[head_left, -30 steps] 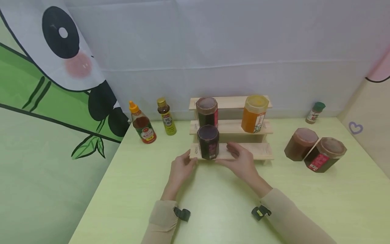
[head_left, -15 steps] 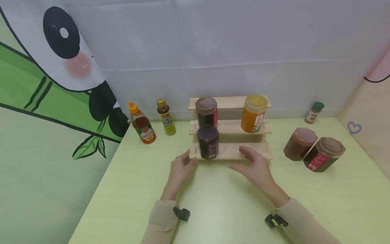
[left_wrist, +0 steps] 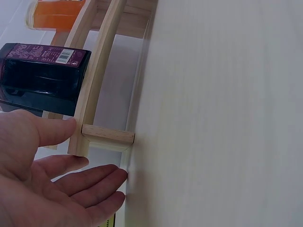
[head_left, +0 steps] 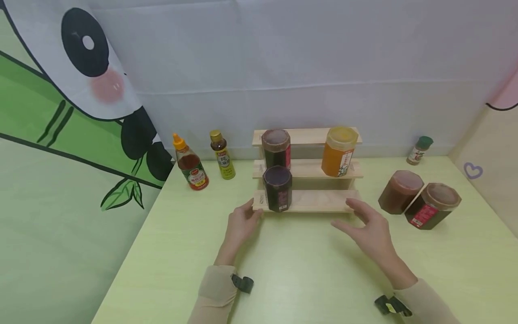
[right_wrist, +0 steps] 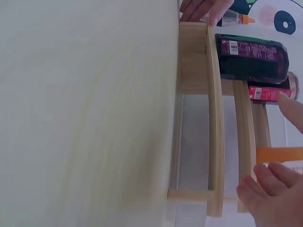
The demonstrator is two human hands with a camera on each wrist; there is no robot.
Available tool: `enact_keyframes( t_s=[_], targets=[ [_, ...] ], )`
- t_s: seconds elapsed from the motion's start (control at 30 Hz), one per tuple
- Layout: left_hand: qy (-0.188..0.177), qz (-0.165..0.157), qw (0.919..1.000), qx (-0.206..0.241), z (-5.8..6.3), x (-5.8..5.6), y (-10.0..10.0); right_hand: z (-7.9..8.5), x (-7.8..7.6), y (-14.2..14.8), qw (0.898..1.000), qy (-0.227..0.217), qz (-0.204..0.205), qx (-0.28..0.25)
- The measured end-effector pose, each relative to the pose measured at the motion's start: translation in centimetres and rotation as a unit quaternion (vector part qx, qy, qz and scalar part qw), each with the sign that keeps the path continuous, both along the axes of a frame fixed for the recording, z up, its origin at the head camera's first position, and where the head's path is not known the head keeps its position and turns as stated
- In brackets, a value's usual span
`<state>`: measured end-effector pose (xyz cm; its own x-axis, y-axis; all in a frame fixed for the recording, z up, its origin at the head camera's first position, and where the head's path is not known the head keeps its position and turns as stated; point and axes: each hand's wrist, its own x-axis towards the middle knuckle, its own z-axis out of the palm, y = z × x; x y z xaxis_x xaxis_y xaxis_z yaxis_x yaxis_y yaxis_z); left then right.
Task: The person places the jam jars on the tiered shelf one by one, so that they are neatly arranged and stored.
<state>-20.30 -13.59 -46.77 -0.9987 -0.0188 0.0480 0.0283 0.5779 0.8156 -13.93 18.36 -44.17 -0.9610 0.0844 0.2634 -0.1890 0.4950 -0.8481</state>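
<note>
Wooden rack point(head_left: 319, 200): three stepped tiers, standing on the counter point(head_left: 299, 270); landmark for all places below
Left hand point(head_left: 240, 225): at the rack's left front corner, thumb and index finger pinching the end of the lowest board, other fingers loosely extended
Right hand point(head_left: 370, 229): by the rack's right front corner, thumb and fingers spread wide, nothing held; contact with the board cannot be told
Dark jar point(head_left: 277, 189): upright on the rack's lowest tier, toward its left end
Red-labelled jar point(head_left: 276, 146): on the rack's middle tier, left part, partly hidden by the dark jar
Amber jar point(head_left: 338, 150): same tier, toward the rack's right end
Two more jars point(head_left: 433, 206): on the counter right of the rack, close together
Orange-capped bottle point(head_left: 192, 168), gold-capped bottle point(head_left: 222, 157): left of the rack
Green-capped shaker point(head_left: 418, 150): well right of the rack, near the wall cloth point(head_left: 243, 67)
</note>
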Motion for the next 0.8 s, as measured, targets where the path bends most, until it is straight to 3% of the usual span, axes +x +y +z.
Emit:
enact_keyframes(
  t_s=[0.23, 0.53, 0.8],
  targets=[
    [-0.007, 0.004, 1.0, 0.0, -0.1, 0.0, 0.0, 0.5, 1.0, 2.2, 0.999, 0.011, -0.037, 0.0],
    [-0.003, -0.001, 1.0, -0.004, 0.0, -0.1, 0.0, 1.5, 1.6, 5.6, 0.993, 0.058, -0.107, 0.005],
    [-0.006, -0.004, 1.0, 0.007, 0.0, 0.0, 0.0, 2.9, 1.9, 8.7, 0.974, 0.075, -0.203, -0.064]
  ],
)
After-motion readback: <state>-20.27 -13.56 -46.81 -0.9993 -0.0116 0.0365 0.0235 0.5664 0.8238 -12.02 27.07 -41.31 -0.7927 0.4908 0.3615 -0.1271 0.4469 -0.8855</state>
